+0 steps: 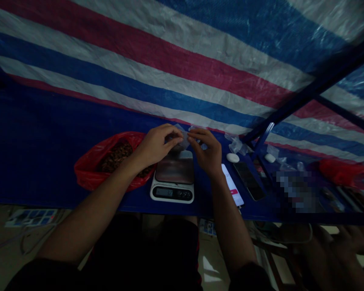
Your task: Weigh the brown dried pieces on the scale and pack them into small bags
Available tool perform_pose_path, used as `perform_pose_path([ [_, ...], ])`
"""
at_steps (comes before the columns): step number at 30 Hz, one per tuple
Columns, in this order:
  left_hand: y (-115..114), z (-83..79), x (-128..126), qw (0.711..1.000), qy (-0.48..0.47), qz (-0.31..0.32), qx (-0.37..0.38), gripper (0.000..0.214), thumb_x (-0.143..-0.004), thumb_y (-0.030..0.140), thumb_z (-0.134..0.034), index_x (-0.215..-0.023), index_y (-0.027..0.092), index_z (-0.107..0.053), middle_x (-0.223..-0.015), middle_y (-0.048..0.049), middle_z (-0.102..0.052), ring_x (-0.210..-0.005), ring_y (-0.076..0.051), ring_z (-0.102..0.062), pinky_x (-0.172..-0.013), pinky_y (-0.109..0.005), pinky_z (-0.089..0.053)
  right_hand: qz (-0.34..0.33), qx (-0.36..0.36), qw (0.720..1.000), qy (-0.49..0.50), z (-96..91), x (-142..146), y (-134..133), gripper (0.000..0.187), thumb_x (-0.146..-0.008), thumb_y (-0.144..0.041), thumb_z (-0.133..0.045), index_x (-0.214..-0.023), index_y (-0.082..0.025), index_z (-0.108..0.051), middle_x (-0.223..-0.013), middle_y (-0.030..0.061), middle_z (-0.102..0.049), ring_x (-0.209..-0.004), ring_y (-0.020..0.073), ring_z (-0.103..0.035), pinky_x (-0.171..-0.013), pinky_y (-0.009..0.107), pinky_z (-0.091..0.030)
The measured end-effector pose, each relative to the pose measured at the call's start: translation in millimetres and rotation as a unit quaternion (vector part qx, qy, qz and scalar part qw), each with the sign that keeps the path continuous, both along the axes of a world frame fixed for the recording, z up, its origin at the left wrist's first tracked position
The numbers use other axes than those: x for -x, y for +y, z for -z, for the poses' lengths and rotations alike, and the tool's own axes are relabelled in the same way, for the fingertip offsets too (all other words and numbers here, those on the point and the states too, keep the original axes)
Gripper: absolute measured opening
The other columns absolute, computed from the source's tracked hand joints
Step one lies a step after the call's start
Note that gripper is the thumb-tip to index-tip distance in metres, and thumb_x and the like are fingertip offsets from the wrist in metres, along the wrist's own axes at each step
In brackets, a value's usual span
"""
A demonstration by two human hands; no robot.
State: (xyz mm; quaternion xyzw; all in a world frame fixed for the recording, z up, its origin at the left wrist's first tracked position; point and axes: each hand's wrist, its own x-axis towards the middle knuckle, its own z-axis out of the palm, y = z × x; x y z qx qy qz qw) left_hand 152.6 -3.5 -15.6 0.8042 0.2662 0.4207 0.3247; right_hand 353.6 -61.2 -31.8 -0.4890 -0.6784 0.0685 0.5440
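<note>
My left hand [157,143] and my right hand [208,150] are raised together above a small digital scale [173,178] on the blue table. Both pinch the edges of a small clear plastic bag [185,136] held between them. Its contents are too dim to make out. The scale's steel platform is bare and its display faces me. To the left of my left hand sits an open red plastic bag [91,163] full of dark brown pieces.
Two phones [247,180] lie right of the scale, with a white oval object [232,157] and crumpled clear bags [238,144] behind them. A dark metal frame [291,109] rises at the right. Another red bag [342,171] and someone's arm [330,242] are at far right. A striped tarp hangs behind.
</note>
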Motion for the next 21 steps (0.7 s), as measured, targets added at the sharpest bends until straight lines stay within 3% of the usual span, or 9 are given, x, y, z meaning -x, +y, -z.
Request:
perform_pose_path([
  [5,1.4,1.4,0.9,1.0,0.018,0.003,-0.008,0.009,-0.097,0.025,-0.068,-0.1,0.02,-0.075,-0.107,-0.0068,-0.078,-0.101,-0.022,-0.072,-0.094,-0.038,-0.053,0.002,0.004,1.0,0.006,0.8,-0.2,1.9,0.005,-0.096,-0.028,-0.072,-0.093,-0.028,-0.075,-0.1,0.0037,-0.077,-0.095,0.0219,-0.071,-0.075,0.038,-0.059],
  [11,0.6,0.5,1.3,1.0,0.027,-0.003,-0.013,0.009,-0.097,0.028,-0.069,-0.099,0.022,-0.074,-0.108,-0.0066,-0.078,-0.104,-0.022,-0.071,-0.098,-0.039,-0.053,0.004,0.004,1.0,0.019,1.0,0.4,2.5,0.007,-0.1,-0.032,-0.067,-0.095,-0.028,-0.069,-0.111,0.0057,-0.074,-0.105,0.023,-0.068,-0.083,0.039,-0.059],
  [15,2.5,1.5,1.7,0.999,0.037,-0.01,-0.015,0.011,-0.097,0.031,-0.068,-0.098,0.022,-0.074,-0.108,-0.0068,-0.078,-0.104,-0.023,-0.072,-0.099,-0.039,-0.054,0.015,-0.003,0.998,0.058,3.6,-1.3,3.7,0.013,-0.104,-0.039,-0.062,-0.098,-0.028,-0.065,-0.121,0.0079,-0.071,-0.115,0.0251,-0.065,-0.096,0.045,-0.058],
  [21,-0.7,-1.0,0.8,0.996,-0.013,-0.033,-0.076,0.013,-0.099,0.031,-0.067,-0.103,0.021,-0.074,-0.114,-0.0065,-0.078,-0.111,-0.023,-0.071,-0.103,-0.039,-0.052,0.024,-0.007,0.995,0.095,11.3,5.7,6.6,0.02,-0.107,-0.046,-0.055,-0.101,-0.028,-0.059,-0.126,0.01,-0.064,-0.119,0.0259,-0.064,-0.107,0.05,-0.055],
])
